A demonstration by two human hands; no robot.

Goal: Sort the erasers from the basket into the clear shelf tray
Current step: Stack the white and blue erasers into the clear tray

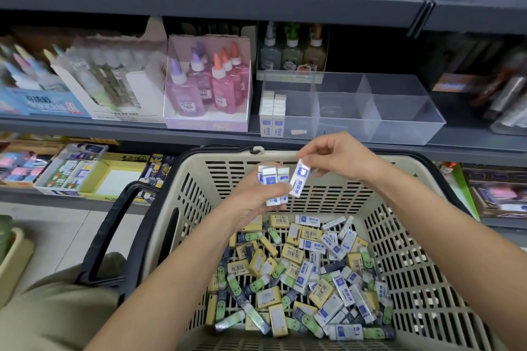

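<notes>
Shop shelving fills the background. In front of it a white-and-blue eraser is pinched in the fingertips of the right hand and tilted toward a small bundle of matching erasers. The left hand grips that bundle upright, likely so it can go in as one neat block. Beneath both hands sits the basket with its mixed heap. Beyond the right hand, the clear shelf tray already holds standing rows in its left compartment.
</notes>
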